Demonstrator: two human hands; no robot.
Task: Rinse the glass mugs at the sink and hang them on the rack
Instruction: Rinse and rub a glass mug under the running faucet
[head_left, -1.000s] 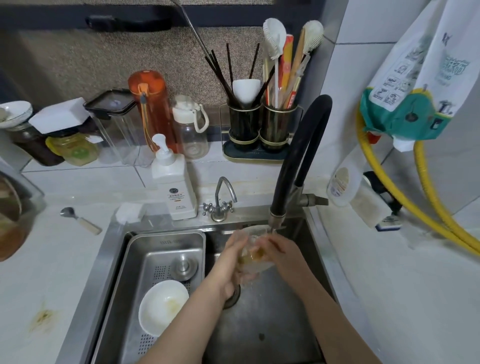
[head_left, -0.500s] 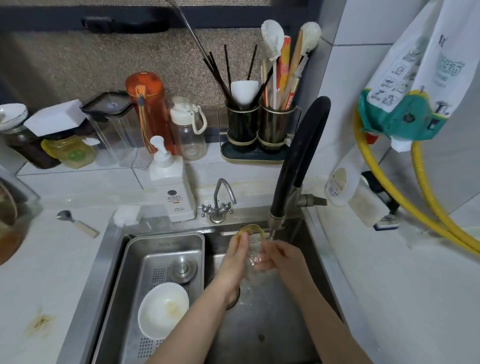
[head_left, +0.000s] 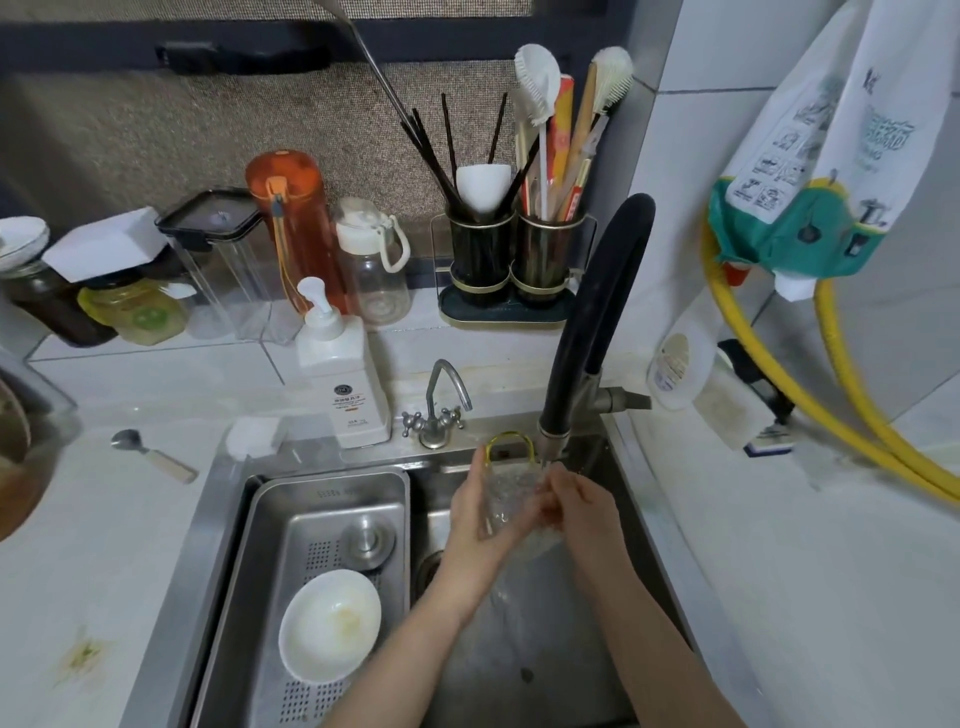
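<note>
A clear glass mug (head_left: 511, 493) with a yellow handle (head_left: 510, 441) is held over the steel sink (head_left: 571, 649), just under the spout of the black faucet (head_left: 587, 332). Water runs over it and down into the basin. My left hand (head_left: 475, 519) grips the mug's left side. My right hand (head_left: 582, 506) holds its right side, fingers curled at the glass wall. The handle points up and away from me. No rack is in view.
A steel drain tray (head_left: 270, 545) fills the sink's left half, holding a white bowl (head_left: 330, 623) and a plug. A soap pump bottle (head_left: 343, 384) and small tap (head_left: 436, 410) stand behind. Utensil holders (head_left: 511, 260), bottles, jars line the back; yellow hoses (head_left: 831, 395) hang right.
The mug has been turned between my hands and lifted slightly under the spout, so its yellow handle now stands up at the top. Water flows over it.
</note>
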